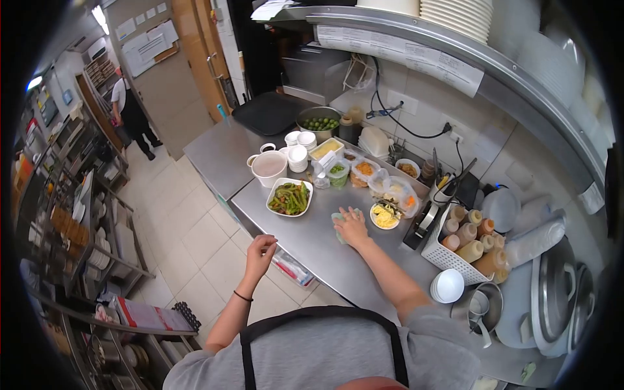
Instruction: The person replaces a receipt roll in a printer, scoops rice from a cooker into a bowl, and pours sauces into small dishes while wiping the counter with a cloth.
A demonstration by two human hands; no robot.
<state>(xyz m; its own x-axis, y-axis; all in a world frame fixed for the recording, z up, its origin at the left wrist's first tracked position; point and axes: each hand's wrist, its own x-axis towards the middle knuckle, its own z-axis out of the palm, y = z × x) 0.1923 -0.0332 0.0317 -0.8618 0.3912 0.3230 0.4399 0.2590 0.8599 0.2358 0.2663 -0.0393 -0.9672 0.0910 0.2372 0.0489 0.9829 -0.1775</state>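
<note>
A pale cloth [337, 219] is pressed onto the steel desk [312, 250] by the right hand [351, 227], fingers spread flat, beside a plate of greens [289, 198]. The left hand [260, 250] is held past the desk edge, fingers loosely curled, nothing seen in them.

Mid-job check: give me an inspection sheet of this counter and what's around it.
Surface: steel counter, bare near the front edge, crowded toward the wall.
Job's things: cloth, greenish, lying on the counter under the right hand.
Clutter: plate of green vegetables, white tub, stacked small bowls, bowl of yellow food, basket of sauce bottles.
Hands: right hand flat on the cloth; left hand off the counter edge, above the floor, loosely curled, nothing seen in it.
Cables: black cable along the back wall.
Surroundings: another person far down the tiled aisle; racks of dishes on the left.
</note>
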